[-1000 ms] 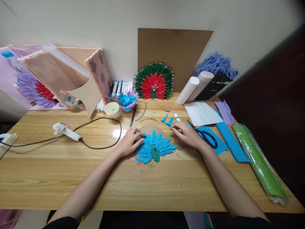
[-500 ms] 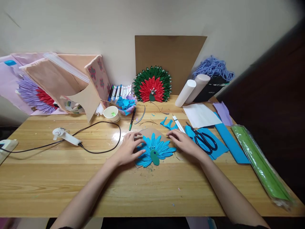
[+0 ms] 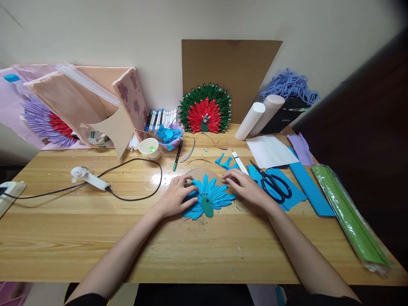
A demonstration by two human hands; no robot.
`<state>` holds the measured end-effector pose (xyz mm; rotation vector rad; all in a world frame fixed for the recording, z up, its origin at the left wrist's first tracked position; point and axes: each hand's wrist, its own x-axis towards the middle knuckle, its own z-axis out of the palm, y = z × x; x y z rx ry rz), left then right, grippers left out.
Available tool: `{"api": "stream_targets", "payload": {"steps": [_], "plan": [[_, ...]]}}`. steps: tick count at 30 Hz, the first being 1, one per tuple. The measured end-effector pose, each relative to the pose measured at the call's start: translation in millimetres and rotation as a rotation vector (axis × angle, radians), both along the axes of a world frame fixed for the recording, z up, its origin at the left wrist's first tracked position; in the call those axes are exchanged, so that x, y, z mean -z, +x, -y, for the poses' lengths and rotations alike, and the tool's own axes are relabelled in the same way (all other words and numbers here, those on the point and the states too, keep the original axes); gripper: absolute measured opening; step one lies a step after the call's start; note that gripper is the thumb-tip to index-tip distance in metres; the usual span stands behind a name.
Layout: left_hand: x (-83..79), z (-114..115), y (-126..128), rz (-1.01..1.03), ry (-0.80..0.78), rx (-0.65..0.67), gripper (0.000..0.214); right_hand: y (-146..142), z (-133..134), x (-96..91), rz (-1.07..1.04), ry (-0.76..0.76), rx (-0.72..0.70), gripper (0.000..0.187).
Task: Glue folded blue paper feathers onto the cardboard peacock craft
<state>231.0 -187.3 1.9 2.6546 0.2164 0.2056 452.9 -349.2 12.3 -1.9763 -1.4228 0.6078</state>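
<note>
A peacock craft with blue folded feathers and a green body lies flat on a rounded piece of brown cardboard. On its left side rests my left hand, fingers apart and bent, with the fingertips over the blue feathers. My right hand hovers at or touches the right edge of the cardboard, its fingers curved and apart; whether they make contact is hard to see. Neither hand grips anything. Just right of my right hand, black-handled scissors lie on blue paper.
At the back stands a green and red peacock against cardboard. A glue gun with a looping black cord lies left. Nearby are a paper cup, a marker, white rolls and a green packet.
My left hand has shifted slightly right, further over the blue feathers. The right hand is almost still. The whole view has tilted down a little.
</note>
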Motion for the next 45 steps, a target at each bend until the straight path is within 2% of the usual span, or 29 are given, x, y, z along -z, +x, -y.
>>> {"api": "stream_targets", "payload": {"steps": [11, 23, 27, 29, 32, 33, 34, 40, 45], "plan": [[3.0, 1, 2, 0.004, 0.067, 0.042, 0.031, -2, -1, -0.8, 0.005, 0.007, -0.028, 0.022], [2.4, 1, 1, 0.017, 0.011, 0.041, 0.028, -1, -1, 0.5, -0.005, 0.002, -0.041, 0.021], [-2.4, -1, 1, -0.009, -0.015, 0.022, 0.027, -1, 0, 0.7, -0.002, -0.014, -0.041, 0.021], [-7.2, -1, -2, -0.022, -0.058, -0.017, 0.038, 0, 1, 2.3, -0.009, -0.032, -0.017, 0.021], [-11.0, 6, -14, -0.044, -0.130, -0.062, 0.096, 2, 1, 6.4, -0.029, -0.058, 0.056, 0.019], [-10.3, 10, -20, -0.054, -0.141, -0.063, 0.112, 2, 1, 7.8, -0.044, -0.063, 0.079, 0.018], [-8.5, 15, -25, -0.067, -0.150, -0.072, 0.119, 2, 1, 9.1, -0.077, -0.070, 0.100, 0.018], [6.7, 35, -47, -0.015, -0.155, -0.232, 0.107, 0, -2, 12.8, -0.465, -0.139, 0.188, 0.020], [7.3, 33, -51, 0.065, -0.180, -0.255, 0.097, -3, -6, 12.1, -0.578, -0.241, 0.126, 0.028]]}}
